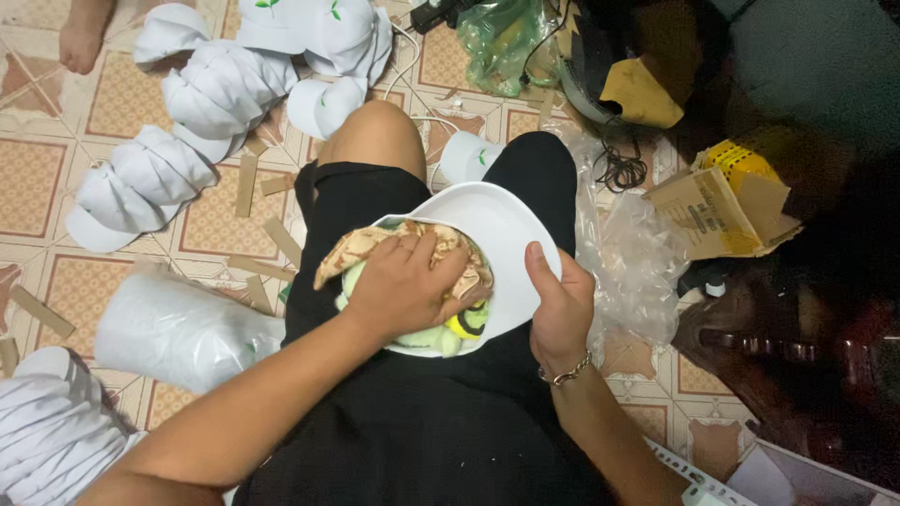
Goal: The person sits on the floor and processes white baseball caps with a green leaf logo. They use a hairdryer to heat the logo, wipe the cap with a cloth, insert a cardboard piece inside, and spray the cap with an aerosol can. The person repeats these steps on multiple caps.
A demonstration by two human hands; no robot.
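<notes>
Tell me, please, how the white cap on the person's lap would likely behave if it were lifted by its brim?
The white cap would probably feel light: the right hand steadies it with a thumb on the brim alone. The brim keeps a smooth curve, so it likely stays stiff. The crown looks soft; the left hand presses patterned cloth into it, so it may sag.

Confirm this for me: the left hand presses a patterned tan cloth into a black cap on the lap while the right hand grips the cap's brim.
Wrong in one respect: the cap is white, not black. In the head view, the left hand presses the patterned tan cloth into a white fabric cap on the lap, while the right hand grips the cap's brim.
</notes>
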